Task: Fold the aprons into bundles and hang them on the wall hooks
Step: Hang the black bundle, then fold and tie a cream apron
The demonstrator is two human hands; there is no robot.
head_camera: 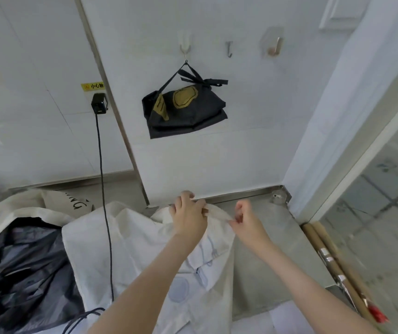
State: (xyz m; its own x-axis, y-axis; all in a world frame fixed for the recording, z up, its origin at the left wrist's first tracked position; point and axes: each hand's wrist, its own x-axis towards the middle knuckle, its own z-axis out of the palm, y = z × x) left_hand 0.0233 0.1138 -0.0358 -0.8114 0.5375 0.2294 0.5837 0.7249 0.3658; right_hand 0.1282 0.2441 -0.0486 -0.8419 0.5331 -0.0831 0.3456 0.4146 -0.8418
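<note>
A white apron with pale blue print lies spread on the steel counter. My left hand grips its far top edge, fingers curled over the cloth. My right hand pinches the same edge a little to the right. A black apron bundle with a yellow logo hangs by its tied strap from the left wall hook. Two more hooks, a middle one and a right one, carry nothing.
A black apron and a cream cloth lie heaped at the left. A black charger sits in a wall socket, its cable dropping across the white apron. Wooden handles lean at the counter's right edge beside a glass panel.
</note>
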